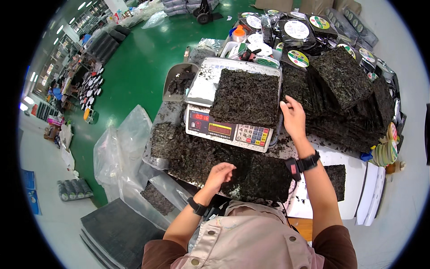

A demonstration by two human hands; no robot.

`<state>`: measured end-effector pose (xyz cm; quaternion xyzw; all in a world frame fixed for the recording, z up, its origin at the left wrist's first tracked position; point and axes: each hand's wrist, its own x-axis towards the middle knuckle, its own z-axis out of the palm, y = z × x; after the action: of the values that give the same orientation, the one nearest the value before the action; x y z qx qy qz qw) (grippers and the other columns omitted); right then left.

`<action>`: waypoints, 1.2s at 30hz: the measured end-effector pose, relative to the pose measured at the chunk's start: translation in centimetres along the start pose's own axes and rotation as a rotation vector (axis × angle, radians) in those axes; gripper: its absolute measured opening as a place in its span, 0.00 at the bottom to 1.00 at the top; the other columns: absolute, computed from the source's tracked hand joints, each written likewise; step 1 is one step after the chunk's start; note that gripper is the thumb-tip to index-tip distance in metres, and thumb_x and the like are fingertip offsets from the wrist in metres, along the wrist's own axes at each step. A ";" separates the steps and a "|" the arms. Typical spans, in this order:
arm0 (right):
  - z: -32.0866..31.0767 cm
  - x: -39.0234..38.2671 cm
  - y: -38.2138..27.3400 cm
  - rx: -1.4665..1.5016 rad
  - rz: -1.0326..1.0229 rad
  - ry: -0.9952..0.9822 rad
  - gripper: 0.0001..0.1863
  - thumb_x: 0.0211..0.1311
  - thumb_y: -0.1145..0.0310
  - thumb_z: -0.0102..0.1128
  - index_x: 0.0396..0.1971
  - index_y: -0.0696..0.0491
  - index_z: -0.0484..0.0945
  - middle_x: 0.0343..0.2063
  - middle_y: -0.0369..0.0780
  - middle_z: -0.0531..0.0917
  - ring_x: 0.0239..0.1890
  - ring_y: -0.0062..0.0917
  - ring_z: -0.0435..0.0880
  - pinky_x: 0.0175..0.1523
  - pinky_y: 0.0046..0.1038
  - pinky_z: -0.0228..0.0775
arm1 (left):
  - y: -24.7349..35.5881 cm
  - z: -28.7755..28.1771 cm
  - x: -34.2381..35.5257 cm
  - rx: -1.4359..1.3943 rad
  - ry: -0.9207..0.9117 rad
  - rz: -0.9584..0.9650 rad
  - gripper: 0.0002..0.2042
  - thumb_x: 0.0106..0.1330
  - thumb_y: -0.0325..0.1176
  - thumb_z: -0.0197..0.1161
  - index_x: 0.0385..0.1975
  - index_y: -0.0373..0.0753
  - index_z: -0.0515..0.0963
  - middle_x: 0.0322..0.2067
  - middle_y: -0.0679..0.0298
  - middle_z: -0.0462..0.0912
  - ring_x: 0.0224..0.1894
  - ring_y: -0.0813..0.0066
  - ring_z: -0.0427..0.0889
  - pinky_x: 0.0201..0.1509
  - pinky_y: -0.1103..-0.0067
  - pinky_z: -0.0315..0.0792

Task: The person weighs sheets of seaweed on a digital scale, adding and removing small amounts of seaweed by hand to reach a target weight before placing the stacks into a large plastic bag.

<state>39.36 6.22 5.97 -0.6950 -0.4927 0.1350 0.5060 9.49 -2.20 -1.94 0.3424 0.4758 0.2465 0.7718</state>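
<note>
A stack of dark dried seaweed sheets [245, 96] lies on the white digital scale [204, 85], partly covering its display panel. My right hand [293, 117] is at the stack's right edge, thumb and fingers a little apart, with nothing visible between them. More seaweed sheets [264, 172] lie flat in front of the scale. Over these sheets hovers my left hand [218, 177], its fingers curled and the fingertips pressed together. Whatever they pinch, if anything, is too small to make out. To the right of the scale rises a tall pile of seaweed [342, 80].
Labelled black packets [295, 31] crowd the back right. A scoop [177, 83] with seaweed scraps stands left of the scale, near clear plastic bags [130, 152]. An orange-capped bottle [238, 33] is behind it. Round labels [385, 152] are stacked at right.
</note>
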 end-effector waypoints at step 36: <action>-6.7 -15.3 3.3 0.173 -0.195 -0.229 0.19 0.45 0.88 0.55 0.39 0.55 0.75 0.33 0.39 0.74 0.33 0.27 0.76 0.39 0.24 0.70 | 5.8 -0.8 -3.5 -0.202 -0.133 0.134 0.12 0.56 0.19 0.59 0.38 0.42 0.70 0.25 0.76 0.70 0.24 0.90 0.72 0.20 0.90 0.71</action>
<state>38.46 -10.17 1.50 -0.5777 -0.5989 0.2054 0.5152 6.99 -0.72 4.19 0.3093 0.3723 0.3208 0.8141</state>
